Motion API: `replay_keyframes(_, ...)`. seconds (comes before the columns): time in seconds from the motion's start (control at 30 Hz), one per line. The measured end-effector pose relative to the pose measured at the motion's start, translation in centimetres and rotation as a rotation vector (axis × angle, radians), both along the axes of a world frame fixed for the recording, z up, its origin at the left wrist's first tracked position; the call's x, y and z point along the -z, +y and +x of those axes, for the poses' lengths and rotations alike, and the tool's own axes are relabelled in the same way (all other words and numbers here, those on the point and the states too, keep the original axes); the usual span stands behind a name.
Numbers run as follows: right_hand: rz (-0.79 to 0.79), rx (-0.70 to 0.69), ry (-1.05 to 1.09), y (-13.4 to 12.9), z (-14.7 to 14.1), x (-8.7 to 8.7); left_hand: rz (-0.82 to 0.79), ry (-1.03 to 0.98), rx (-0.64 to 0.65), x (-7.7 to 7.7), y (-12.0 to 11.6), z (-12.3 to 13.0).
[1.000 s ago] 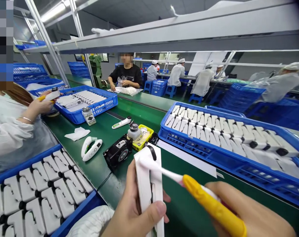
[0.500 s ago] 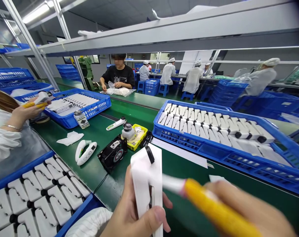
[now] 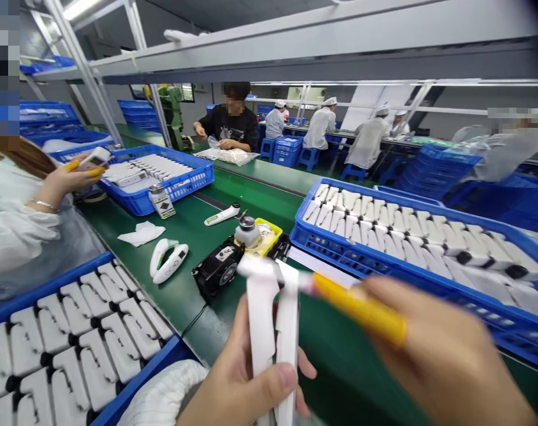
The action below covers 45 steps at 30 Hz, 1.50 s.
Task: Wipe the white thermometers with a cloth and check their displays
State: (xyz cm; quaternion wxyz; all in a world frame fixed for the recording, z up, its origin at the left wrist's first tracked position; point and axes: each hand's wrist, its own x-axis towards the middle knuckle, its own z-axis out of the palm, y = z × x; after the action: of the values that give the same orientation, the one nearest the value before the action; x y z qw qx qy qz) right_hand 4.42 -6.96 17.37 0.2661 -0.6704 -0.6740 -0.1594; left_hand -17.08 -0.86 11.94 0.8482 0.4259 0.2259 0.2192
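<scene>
The white end of the yellow-handled tool point(image 3: 360, 305) has moved up, and now it is at the top of the white casing point(image 3: 262, 319), so the upper end is being worked; real contact is too blurred to tell. The casing is upright, nearer to the person than the black device point(image 3: 219, 266). The left hand point(image 3: 244, 384) is curled around it, thumb pressing its front. The right hand point(image 3: 441, 346) is closed on the yellow handle.

Across the green bench point(image 3: 260, 195), a person in black point(image 3: 235, 124) handles clear plastic point(image 3: 212, 142)
</scene>
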Motion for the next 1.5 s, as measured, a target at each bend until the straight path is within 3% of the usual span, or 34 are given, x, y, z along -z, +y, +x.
replay_keyframes(0.07,0.102,0.176,-0.216,4.8,1.0,-0.6,-0.079,-0.024,0.040,0.2,0.5,-0.5)
replay_keyframes(0.17,-0.229,-0.023,-0.317,13.0,0.9,-1.0,-0.201,-0.034,0.052,0.6,1.2,-1.4)
replay_keyframes(0.3,-0.357,-0.299,-0.435,21.9,-3.0,0.0,-0.159,-0.013,-0.004,0.8,1.9,-2.8)
replay_keyframes(0.43,-0.386,-0.425,-0.443,27.5,-7.1,1.3,-0.138,0.069,-0.038,0.6,2.5,-3.8)
replay_keyframes(0.53,-0.308,-0.403,-0.394,28.3,-8.2,1.2,-0.140,0.067,-0.074,0.7,3.0,-4.2)
replay_keyframes(0.63,-0.046,-0.422,-0.093,24.7,-7.9,0.7,-0.126,0.054,-0.036,1.0,3.3,-4.5)
replay_keyframes(0.7,0.127,-0.463,0.239,20.2,-7.2,0.7,-0.121,0.054,-0.013,1.3,3.6,-4.8)
replay_keyframes(0.77,0.185,-0.431,0.545,15.2,-6.5,1.3,-0.124,0.048,0.010,1.7,4.0,-5.0)
replay_keyframes(0.83,0.116,-0.312,0.801,10.5,-5.8,2.5,-0.123,-0.003,0.072,2.1,4.4,-4.7)
replay_keyframes(0.93,-0.211,-0.207,1.193,5.2,-5.2,5.0,-0.147,-0.147,0.180,2.6,4.2,-3.3)
replay_keyframes(1.03,-0.488,-0.333,1.629,1.7,-5.6,7.0,-0.196,-0.198,0.264,3.0,2.6,-1.0)
replay_keyframes(1.1,-0.461,-0.372,1.836,-0.1,-5.9,7.9,-0.162,-0.131,0.259,3.2,1.1,0.5)
replay_keyframes(1.2,-0.216,-0.188,1.883,-2.6,-5.6,8.3,0.099,0.064,0.131,3.8,-0.6,2.2)
replay_keyframes(1.27,-0.022,-0.065,1.782,-4.3,-4.9,8.4,0.304,0.192,0.041,4.2,-1.0,3.0)
replay_keyframes(1.33,0.120,-0.004,1.689,-6.2,-4.3,8.4,0.411,0.289,0.000,4.4,-1.4,3.7)
replay_keyframes(1.5,0.075,0.087,1.560,-10.3,-4.6,9.4,0.412,0.173,0.036,4.6,-4.0,4.7)
